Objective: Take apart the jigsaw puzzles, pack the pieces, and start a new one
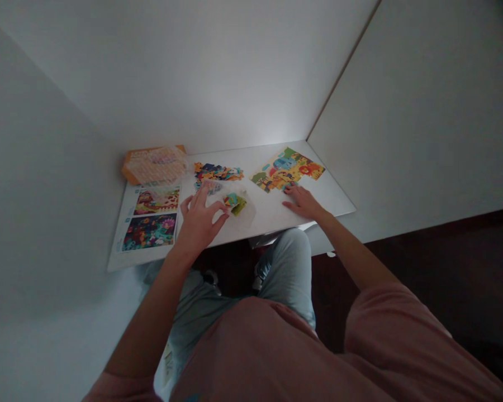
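Note:
My left hand (pixel 199 219) rests on the white table (pixel 268 215), fingers spread, its thumb touching a clear plastic bag with green and orange puzzle pieces (pixel 236 203). My right hand (pixel 302 201) lies flat with fingers stretched out, its tips touching the lower edge of a partly assembled colourful animal puzzle (pixel 287 168). A loose heap of puzzle pieces (pixel 217 173) lies just beyond my left hand.
An orange box under a clear cover (pixel 154 164) stands at the table's back left. A sheet with two printed puzzle pictures (pixel 151 218) lies at the left. White walls close in on the left, back and right. My knees are under the table's front edge.

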Available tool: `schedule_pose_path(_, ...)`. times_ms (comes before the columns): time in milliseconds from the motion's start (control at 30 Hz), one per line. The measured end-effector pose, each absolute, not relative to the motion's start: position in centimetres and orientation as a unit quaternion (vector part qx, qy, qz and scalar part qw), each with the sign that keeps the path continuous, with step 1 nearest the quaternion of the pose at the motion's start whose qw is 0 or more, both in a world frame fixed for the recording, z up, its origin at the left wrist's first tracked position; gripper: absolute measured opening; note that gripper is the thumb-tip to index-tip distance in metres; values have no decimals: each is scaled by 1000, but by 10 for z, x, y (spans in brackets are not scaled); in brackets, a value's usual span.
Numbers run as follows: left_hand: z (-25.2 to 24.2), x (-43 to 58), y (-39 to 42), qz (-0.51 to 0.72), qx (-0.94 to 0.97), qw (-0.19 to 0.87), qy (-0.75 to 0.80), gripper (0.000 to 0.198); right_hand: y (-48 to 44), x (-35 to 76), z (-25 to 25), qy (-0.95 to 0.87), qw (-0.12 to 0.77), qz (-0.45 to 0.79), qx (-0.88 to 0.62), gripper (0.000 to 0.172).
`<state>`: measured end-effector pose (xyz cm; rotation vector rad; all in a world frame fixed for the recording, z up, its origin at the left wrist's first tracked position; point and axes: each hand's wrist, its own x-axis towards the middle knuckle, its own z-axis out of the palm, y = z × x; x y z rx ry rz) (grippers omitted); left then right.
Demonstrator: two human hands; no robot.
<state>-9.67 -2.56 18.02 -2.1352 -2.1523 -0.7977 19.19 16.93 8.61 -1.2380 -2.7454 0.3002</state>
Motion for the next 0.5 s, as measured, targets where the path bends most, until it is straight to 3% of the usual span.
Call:
schedule_pose_path(233,182,-89,-32,-264,-677,6,-687,8,158,229,87,-913,85,102,-387,41)
schedule_pose_path(400,191,-74,-39,-217,-679,14,-701,15,143,199,75,-908,125,70,-394,71)
schedule_pose_path(500,195,-68,-41,-201,-676,14,-709,16,135,168,65,-921,129,56,-364,72)
